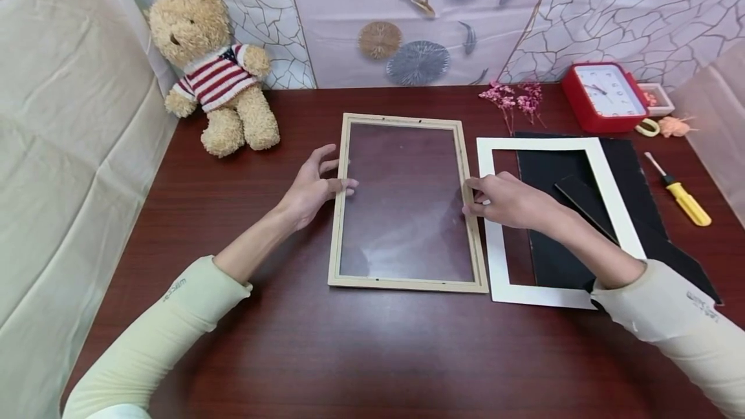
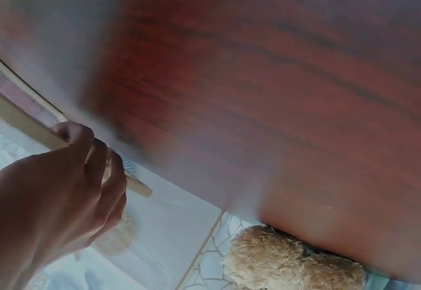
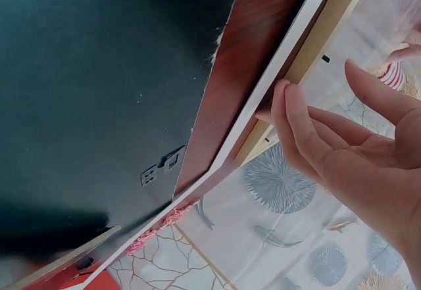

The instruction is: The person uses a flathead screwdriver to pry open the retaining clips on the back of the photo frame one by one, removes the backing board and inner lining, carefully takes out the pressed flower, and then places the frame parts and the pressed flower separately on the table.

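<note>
A light wooden picture frame [image 1: 407, 284] lies on the dark red table, with a clear pane [image 1: 407, 212] inside its border. My left hand [image 1: 310, 191] holds the frame's left side, thumb over the border and fingers at the outer edge. In the left wrist view, this hand [image 2: 75, 191] is round the wooden border [image 2: 33, 127]. At the opposite side, my right hand [image 1: 506, 200] touches the frame with its fingertips. The right wrist view has those fingers [image 3: 296, 116] against the outer edge, the thumb raised apart from the wood. Beside the frame lies a white mat [image 1: 547, 296].
A black backing board [image 1: 541, 212] lies partly under the mat. Further right is a yellow-handled screwdriver [image 1: 687, 202]. Behind stand a red clock [image 1: 608, 92] and pink dried flowers [image 1: 512, 99]. A teddy bear [image 1: 212, 76] sits at the back left.
</note>
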The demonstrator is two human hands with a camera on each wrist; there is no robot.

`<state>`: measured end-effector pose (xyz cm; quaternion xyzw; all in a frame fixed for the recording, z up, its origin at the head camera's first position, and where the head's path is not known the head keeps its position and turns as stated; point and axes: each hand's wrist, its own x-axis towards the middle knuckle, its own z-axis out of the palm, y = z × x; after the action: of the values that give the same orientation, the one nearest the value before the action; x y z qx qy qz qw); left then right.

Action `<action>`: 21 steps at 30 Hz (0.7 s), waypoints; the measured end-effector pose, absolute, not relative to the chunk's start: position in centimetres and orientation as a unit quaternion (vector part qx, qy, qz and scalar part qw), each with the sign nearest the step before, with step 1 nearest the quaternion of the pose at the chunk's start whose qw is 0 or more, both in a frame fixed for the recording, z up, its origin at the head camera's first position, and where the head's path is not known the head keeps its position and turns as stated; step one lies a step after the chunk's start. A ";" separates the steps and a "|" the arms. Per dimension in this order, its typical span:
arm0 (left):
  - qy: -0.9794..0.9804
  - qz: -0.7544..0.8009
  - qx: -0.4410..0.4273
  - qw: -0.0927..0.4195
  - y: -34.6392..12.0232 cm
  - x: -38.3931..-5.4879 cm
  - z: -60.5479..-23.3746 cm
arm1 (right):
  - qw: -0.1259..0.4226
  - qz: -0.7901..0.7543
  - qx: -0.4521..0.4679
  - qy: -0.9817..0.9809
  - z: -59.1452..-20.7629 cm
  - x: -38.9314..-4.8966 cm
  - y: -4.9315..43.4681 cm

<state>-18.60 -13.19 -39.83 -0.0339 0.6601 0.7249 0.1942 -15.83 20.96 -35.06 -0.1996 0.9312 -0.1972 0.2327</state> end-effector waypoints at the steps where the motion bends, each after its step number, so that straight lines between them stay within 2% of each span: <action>1: 0.663 0.722 -0.031 0.195 -13.3 -18.5 -39.8 | 0.236 -0.197 -0.197 0.931 -35.0 -15.9 21.0; 10: 0.717 0.663 0.021 0.212 -13.9 -18.3 -39.9 | 0.240 -0.188 -0.198 0.931 -34.9 -15.9 21.0; 21: 0.814 0.539 0.007 0.217 -13.2 -18.3 -38.8 | 0.235 -0.174 -0.187 0.938 -35.1 -15.6 20.4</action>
<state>-18.34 -13.15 -38.84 0.0072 0.8135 0.5394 0.2170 -15.63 20.38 -35.08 -0.1873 0.9376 -0.1745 0.2353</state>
